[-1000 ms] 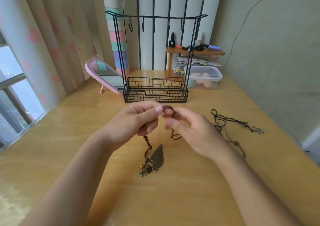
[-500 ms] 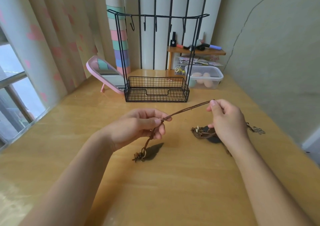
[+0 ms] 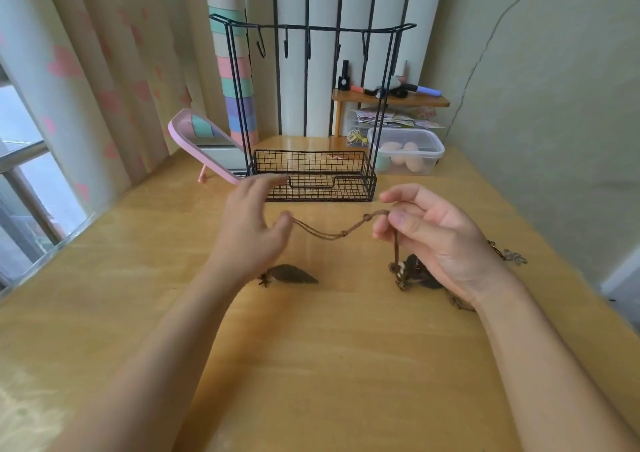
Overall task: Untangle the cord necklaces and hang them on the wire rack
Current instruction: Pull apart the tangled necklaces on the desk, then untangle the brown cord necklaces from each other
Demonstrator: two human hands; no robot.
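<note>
Head view: your right hand [image 3: 440, 240] pinches the brown cord [image 3: 332, 235]. It sags across to the thumb of your straight-fingered left hand [image 3: 249, 229].

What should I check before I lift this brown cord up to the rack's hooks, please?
1. Right hand grip on the brown cord: ok, it pinches the cord beside a knot.
2. Left hand grip: cannot tell; the cord ends at its thumb, and the fingers look straight.
3. Cord untangled: cannot tell; a strand drops from the right hand to a pendant cluster that is too small to read.
4. Hooks on the wire rack free: ok, nothing hangs there.
5. Second necklace separated: cannot tell; the right wrist hides most of it.
</note>
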